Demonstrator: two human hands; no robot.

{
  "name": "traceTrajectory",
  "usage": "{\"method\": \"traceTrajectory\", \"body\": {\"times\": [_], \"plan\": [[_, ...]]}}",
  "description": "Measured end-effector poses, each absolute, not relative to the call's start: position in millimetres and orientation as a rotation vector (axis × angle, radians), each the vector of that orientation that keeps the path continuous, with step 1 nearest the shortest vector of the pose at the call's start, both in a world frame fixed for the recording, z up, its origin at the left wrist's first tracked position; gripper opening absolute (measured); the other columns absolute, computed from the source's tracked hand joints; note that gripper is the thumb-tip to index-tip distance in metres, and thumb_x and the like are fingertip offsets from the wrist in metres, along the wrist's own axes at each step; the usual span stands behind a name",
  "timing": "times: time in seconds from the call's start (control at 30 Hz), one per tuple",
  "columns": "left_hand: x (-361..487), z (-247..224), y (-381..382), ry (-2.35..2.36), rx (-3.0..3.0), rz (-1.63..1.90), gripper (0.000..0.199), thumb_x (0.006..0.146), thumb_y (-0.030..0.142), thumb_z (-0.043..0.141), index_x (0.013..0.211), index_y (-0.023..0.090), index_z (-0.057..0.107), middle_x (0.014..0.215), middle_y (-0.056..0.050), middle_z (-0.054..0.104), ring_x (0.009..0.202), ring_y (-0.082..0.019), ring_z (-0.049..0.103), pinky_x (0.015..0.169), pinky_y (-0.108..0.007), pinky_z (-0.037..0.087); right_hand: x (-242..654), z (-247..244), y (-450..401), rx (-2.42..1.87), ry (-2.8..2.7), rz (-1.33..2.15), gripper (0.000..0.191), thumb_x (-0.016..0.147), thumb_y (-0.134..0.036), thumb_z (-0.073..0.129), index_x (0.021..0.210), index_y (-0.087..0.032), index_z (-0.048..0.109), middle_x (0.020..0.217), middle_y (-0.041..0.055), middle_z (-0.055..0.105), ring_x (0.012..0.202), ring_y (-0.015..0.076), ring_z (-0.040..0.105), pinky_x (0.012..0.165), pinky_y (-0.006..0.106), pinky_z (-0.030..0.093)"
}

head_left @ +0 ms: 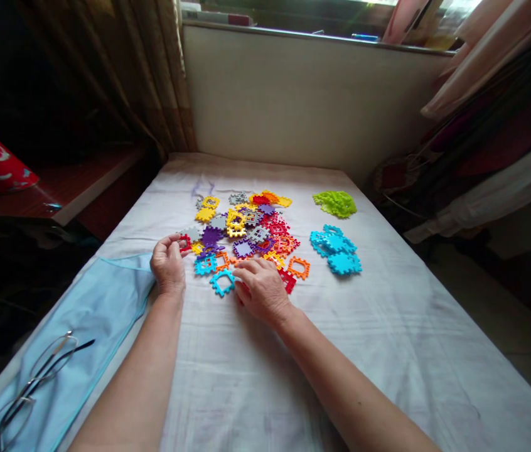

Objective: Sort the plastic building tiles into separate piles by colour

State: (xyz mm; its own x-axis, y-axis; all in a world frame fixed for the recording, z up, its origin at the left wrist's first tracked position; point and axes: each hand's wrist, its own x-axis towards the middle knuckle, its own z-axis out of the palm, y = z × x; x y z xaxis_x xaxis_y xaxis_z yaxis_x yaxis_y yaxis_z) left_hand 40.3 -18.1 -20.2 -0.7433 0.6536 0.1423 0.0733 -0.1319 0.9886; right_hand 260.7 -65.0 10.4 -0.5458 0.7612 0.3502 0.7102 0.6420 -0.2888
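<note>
A pile of flat plastic interlocking pieces with notched edges lies on the cloth, in purple, yellow, grey, red, orange and blue. My left hand is at the pile's left edge, thumb and fingers closed on a red interlocking piece. Beside it lie a purple piece and a grey one. At the near side of the pile, my right hand has its fingers curled down, their tips against the right edge of a blue square frame. Whatever is under those fingers is hidden. An orange frame lies to their right.
Right of the pile are a heap of lime-green pieces and a group of blue pieces. Eyeglasses rest on a light blue cloth at left. Beyond the white-covered table is a wall.
</note>
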Motion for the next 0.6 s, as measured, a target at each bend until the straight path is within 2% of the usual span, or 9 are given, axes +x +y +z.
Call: {"method": "traceTrajectory", "body": {"times": [0.17, 0.4, 0.6], "plan": [[43, -20, -17, 1.667, 0.776, 1.981, 0.024, 0.072, 0.028, 0.050, 0.089, 0.017, 0.062, 0.082, -0.004, 0.068, 0.076, -0.015, 0.068, 0.057, -0.022, 0.055, 225, 22, -56, -1.287, -2.557, 0.239, 0.026, 0.095, -0.031, 0.053, 0.116, -0.025, 0.068, 0.124, 0.0059, 0.068, 0.109, 0.0246, 0.057, 0.092, 0.039, 0.041], [43, -22, -16, 1.665, 0.828, 1.974, 0.024, 0.073, 0.031, 0.050, 0.089, 0.017, 0.062, 0.081, -0.003, 0.067, 0.073, -0.013, 0.067, 0.058, -0.022, 0.054, 201, 22, -44, -1.353, -2.586, 0.151, 0.025, 0.093, -0.039, 0.055, 0.109, -0.025, 0.068, 0.111, 0.0063, 0.070, 0.105, 0.0253, 0.057, 0.088, 0.039, 0.039], [42, -25, -17, 1.662, 0.833, 1.952, 0.025, 0.074, 0.033, 0.052, 0.090, 0.017, 0.062, 0.083, -0.004, 0.067, 0.076, -0.014, 0.068, 0.062, -0.023, 0.055, 197, 21, -37, -1.284, -2.677, 0.105, 0.022, 0.096, -0.034, 0.052, 0.104, -0.023, 0.070, 0.108, 0.0068, 0.070, 0.105, 0.0241, 0.057, 0.089, 0.038, 0.037]]}}
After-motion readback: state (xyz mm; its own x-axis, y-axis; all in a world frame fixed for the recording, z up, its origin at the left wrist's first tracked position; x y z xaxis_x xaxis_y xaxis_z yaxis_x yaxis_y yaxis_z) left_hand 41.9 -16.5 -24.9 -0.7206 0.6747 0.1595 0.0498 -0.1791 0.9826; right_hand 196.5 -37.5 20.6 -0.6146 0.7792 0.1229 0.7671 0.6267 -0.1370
